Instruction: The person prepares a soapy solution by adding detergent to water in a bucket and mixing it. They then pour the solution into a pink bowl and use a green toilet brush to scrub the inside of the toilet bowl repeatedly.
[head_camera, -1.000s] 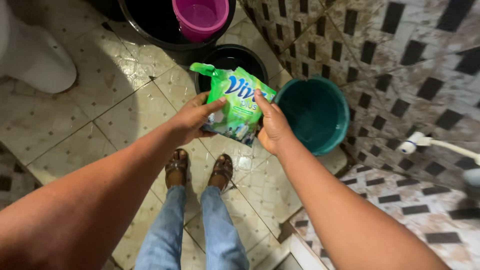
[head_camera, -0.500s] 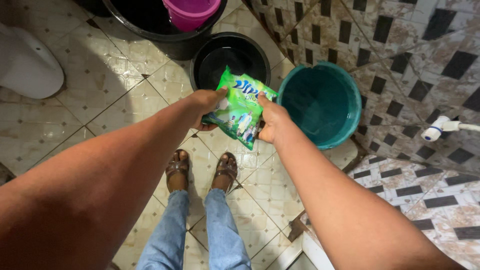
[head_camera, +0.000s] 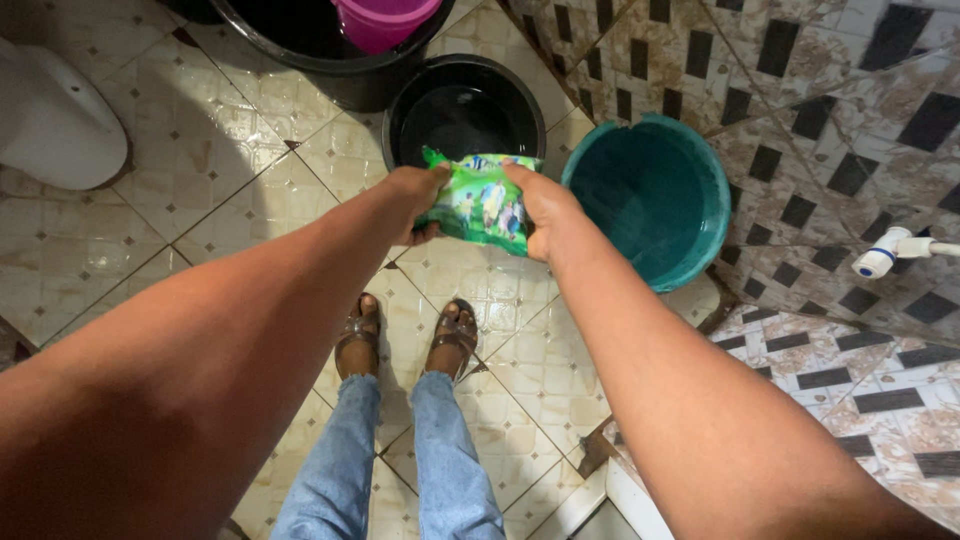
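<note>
Head view: looking straight down at a tiled bathroom floor (head_camera: 230, 180), both forearms stretched forward.
Left hand (head_camera: 412, 200): clamped on the left edge of a green sachet (head_camera: 480, 200), thumb on top, fingers underneath.
Right hand (head_camera: 545, 212): clamped on the sachet's right edge, thumb over the top corner.
Hands together: near each other, only the sachet's width between them.
Sachet: soft green plastic pack with printed figures, held tilted, top edge away from the person; it hangs in the air just at the 6 o'clock rim of a small black bucket (head_camera: 463, 105).
Black bucket: round, dark inside, standing on the floor; whether it holds water, cannot tell.
Teal bucket (head_camera: 655, 200): at 3 o'clock of the sachet, beside the wall, just beside the black bucket, rim chipped at its far side.
Large black tub (head_camera: 300, 40): at 11 o'clock, cut by the top edge, with a pink bucket (head_camera: 385, 20) inside it.
White fixture (head_camera: 55, 120): at 9 o'clock, far left.
Tap (head_camera: 890, 250): white, on the patterned wall at 3 o'clock.
Feet (head_camera: 405, 340): in brown sandals below the sachet, blue jeans above them.
</note>
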